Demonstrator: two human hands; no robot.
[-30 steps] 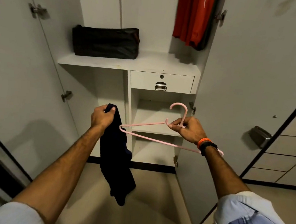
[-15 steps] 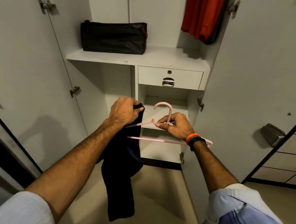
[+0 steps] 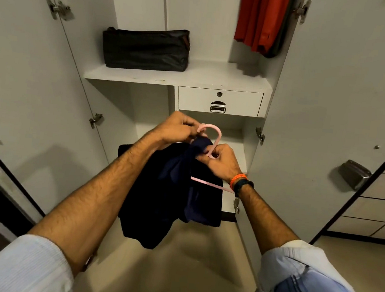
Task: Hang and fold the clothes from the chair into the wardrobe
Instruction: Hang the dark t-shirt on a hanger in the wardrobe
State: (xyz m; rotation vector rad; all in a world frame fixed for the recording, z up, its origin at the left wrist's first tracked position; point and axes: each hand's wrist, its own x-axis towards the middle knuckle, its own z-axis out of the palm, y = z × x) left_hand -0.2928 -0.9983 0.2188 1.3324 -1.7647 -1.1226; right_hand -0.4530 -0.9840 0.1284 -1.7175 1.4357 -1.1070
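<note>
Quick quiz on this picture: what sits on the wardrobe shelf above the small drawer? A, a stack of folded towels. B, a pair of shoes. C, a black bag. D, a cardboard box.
C: a black bag rests on the shelf, left of the hanging red garment and above the drawer.

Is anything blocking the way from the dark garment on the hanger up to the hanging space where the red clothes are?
Nothing visible does. Both doors stand open, and the dark garment on the pink hanger faces the open wardrobe; the red clothes hang up right.
</note>
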